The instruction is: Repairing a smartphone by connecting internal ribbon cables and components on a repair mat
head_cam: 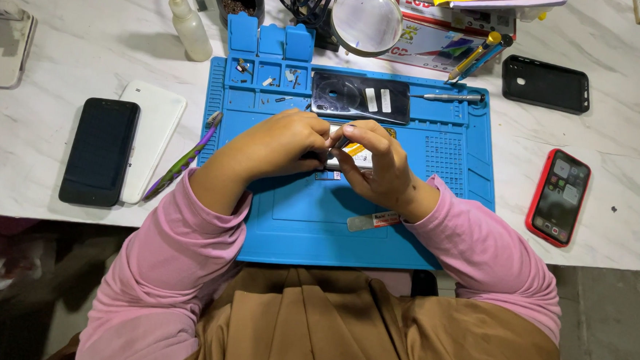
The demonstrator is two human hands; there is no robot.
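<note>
Two hands work on a small phone part over a blue repair mat.

At frame centre the left hand (pixel 282 145) curls over the small phone part (pixel 350 156), fingers clenched on its left end; the right hand (pixel 379 165) pinches its right end between thumb and fingertips. The part sits between both hands, just above the blue mat (pixel 296 222), below the dark phone back cover (pixel 361 98).
</note>
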